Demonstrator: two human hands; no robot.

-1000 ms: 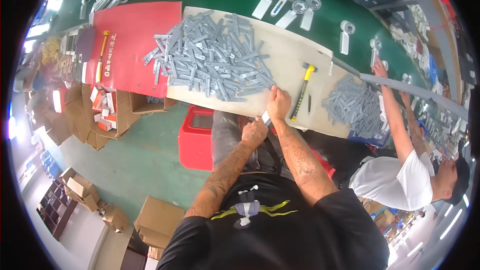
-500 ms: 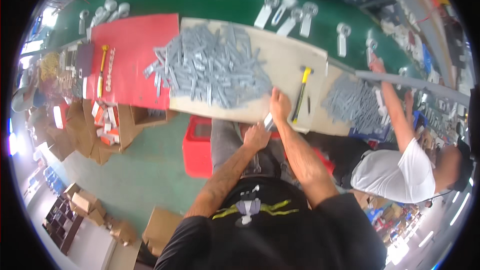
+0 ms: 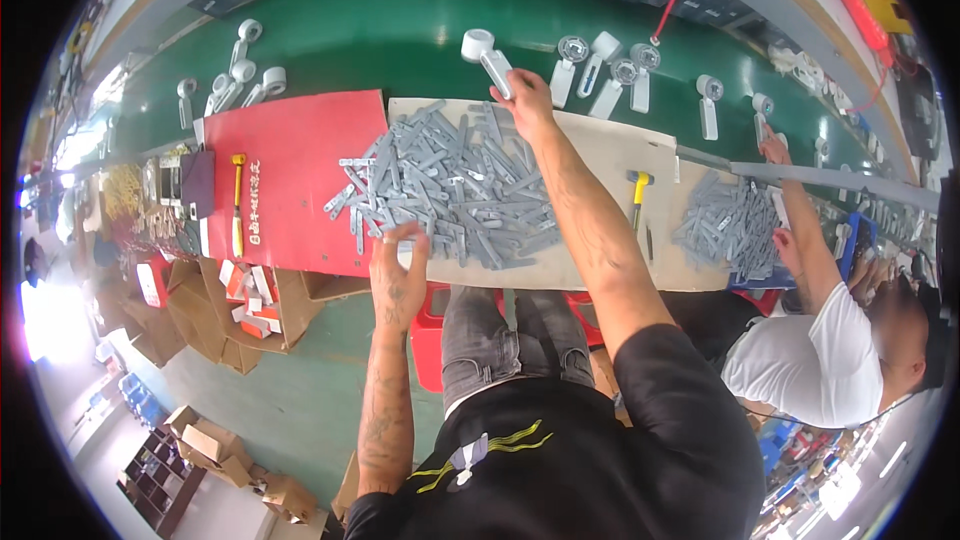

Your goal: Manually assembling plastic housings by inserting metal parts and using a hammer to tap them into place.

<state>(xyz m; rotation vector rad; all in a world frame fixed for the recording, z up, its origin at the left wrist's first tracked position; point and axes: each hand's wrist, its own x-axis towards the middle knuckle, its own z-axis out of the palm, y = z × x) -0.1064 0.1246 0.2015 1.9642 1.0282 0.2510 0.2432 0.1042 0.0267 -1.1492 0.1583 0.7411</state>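
Note:
My right hand (image 3: 527,105) reaches over the far edge of the bench, its fingers closed round the handle of a white handheld fan (image 3: 494,64) with a round head. That fan is at the near side of the green conveyor belt. At the near left edge of a heap of grey plastic strips (image 3: 450,175), my left hand (image 3: 398,280) is raised with thumb and forefinger apart. I see nothing in it. The strips lie loosely over the beige board (image 3: 590,220) and onto the red sheet (image 3: 300,180).
More white fans (image 3: 604,75) lie on the green belt (image 3: 350,35). A yellow-black hammer (image 3: 639,195) rests right of the heap, another yellow-handled tool (image 3: 238,205) on the red sheet. At right, a co-worker in a white shirt (image 3: 800,355) sits by another strip pile (image 3: 730,225).
My hands were together at the bench's near edge on a white piece. Now they are apart: the right has gone out to the belt with a fan, the left has moved left to the strips.

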